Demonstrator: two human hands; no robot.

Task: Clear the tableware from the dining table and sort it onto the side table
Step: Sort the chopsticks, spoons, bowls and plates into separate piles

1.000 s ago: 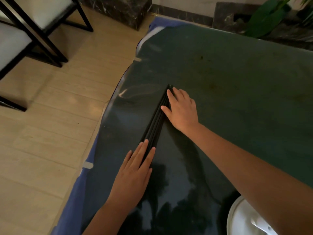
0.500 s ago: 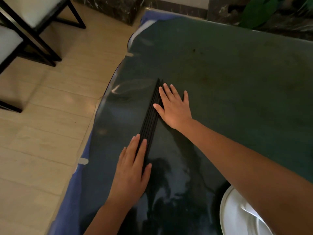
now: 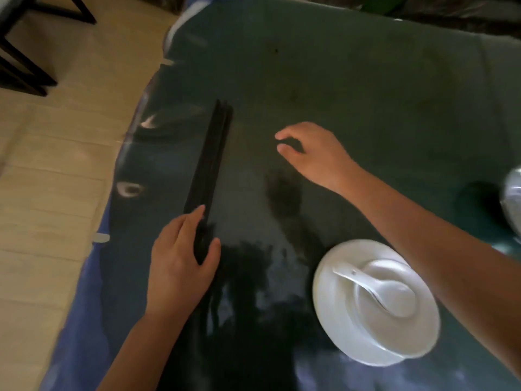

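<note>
Black chopsticks (image 3: pixel 210 167) lie bundled near the left edge of the dark glass-topped table (image 3: pixel 366 88), with the left hand (image 3: pixel 181 261) gripping their near end between thumb and fingers. Apart from them, the right hand (image 3: pixel 313 153) hovers loosely curled, holding nothing. White dishes (image 3: pixel 375 303) with a spoon (image 3: pixel 375 292) sit near the front-right
</note>
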